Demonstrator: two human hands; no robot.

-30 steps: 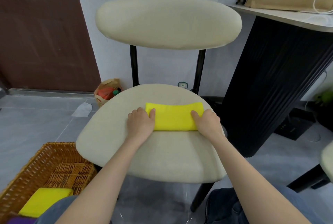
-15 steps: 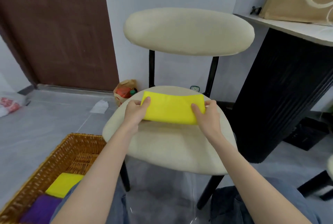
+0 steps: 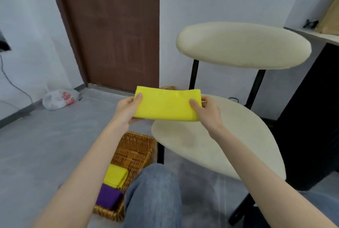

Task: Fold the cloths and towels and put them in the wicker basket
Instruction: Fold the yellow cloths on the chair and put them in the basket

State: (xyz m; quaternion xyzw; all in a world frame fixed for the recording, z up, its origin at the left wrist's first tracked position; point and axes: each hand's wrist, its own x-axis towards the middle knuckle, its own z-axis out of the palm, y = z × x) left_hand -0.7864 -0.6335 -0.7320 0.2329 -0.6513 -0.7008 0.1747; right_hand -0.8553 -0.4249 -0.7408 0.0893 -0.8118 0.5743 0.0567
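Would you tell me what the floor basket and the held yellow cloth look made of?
The basket looks like woven wicker or rattan, glossy brown, given its interlaced strands. The yellow cloth is probably microfibre: matte, fuzzy, bending softly.

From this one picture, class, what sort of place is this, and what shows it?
Most likely a room in a home: a brown wooden door, a cushioned cream chair, and a wicker basket and a plastic bag on the grey floor.

So the count: two yellow cloths, a held yellow cloth [image 3: 166,107] and a second yellow cloth [image 3: 116,175]. One purple cloth [image 3: 108,198], one wicker basket [image 3: 136,147], one chair [image 3: 216,147], one plastic bag [image 3: 57,98], one door [image 3: 117,26]. Two hands, left hand [image 3: 126,111] and right hand [image 3: 207,112].
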